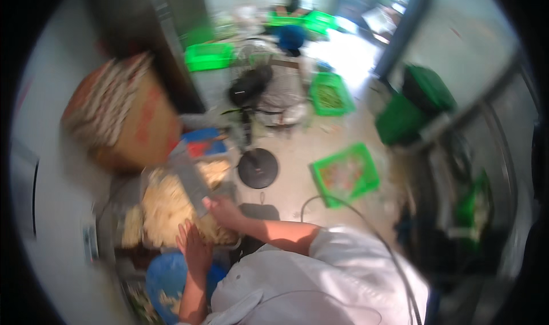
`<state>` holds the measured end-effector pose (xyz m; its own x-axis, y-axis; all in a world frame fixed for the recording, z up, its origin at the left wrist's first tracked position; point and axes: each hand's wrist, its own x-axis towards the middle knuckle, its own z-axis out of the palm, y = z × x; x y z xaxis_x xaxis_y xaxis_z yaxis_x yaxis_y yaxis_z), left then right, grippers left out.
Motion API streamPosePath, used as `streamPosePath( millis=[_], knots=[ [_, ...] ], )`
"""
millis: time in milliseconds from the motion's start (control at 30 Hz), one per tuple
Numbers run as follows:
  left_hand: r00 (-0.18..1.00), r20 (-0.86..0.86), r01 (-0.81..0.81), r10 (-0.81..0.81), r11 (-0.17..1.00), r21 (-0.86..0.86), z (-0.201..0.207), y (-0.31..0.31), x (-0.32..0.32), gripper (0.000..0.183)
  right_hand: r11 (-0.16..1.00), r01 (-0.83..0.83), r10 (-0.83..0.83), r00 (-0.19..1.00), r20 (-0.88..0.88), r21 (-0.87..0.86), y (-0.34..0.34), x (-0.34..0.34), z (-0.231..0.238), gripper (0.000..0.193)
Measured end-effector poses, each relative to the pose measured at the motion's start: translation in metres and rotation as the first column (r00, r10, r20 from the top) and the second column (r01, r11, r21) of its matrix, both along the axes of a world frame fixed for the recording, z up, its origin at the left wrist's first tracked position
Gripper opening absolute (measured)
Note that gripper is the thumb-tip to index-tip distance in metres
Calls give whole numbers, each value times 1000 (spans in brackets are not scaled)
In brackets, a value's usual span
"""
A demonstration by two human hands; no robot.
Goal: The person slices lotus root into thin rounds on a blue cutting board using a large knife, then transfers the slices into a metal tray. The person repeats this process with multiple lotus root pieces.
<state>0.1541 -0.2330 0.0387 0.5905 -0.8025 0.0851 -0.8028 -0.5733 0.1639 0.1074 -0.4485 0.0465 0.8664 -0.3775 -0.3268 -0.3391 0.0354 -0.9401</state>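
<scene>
A clear tub (229,246) at the left is heaped with pale yellow shreds (166,205). Across the heap slants a long, flat grey tool (191,173), too blurred to tell its kind. My right hand (226,211) is closed at its near end, the thumb side against the grey surface. At the tub's near edge, my left hand (196,249) is open with fingers spread, touching or just over the shreds. Below it stands a blue basin (166,273) with some pale pieces inside, partly hidden by my left forearm.
A big cardboard box (134,113) stands beyond the tub, near a blue and red item (203,143). A round black base (257,168) is on the floor. Green baskets (346,173) lie to the right and farther back. Green bins (412,107) stand right; a cable (366,222) crosses before me.
</scene>
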Motion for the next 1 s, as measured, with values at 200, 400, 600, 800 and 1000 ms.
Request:
streamPosePath(
  millis=[200, 400, 600, 800, 1000],
  knots=[
    [785, -89, -617, 613, 762, -196, 8, 143, -86, 76, 951, -134, 155, 987, -53, 280, 67, -23, -43, 36],
    [330, 4, -893, 944, 314, -322, -31, 233, -153, 80, 699, -677, 662, 735, -148, -232, 136, 28, -11, 22],
    [167, -145, -969, 975, 134, -208, -65, 229, -218, 99, 58, -587, 812, 498, -304, -808, 219, 52, -14, 19],
    [298, -352, -954, 887, 265, -139, -51, 198, -166, 114, -270, -537, 820, 307, -483, -799, 269, 102, -6, 17],
    [359, -202, -931, 911, 333, -152, -73, 228, -124, 122, -320, -625, 824, 188, -535, -712, 253, 69, -3, 17]
  ],
)
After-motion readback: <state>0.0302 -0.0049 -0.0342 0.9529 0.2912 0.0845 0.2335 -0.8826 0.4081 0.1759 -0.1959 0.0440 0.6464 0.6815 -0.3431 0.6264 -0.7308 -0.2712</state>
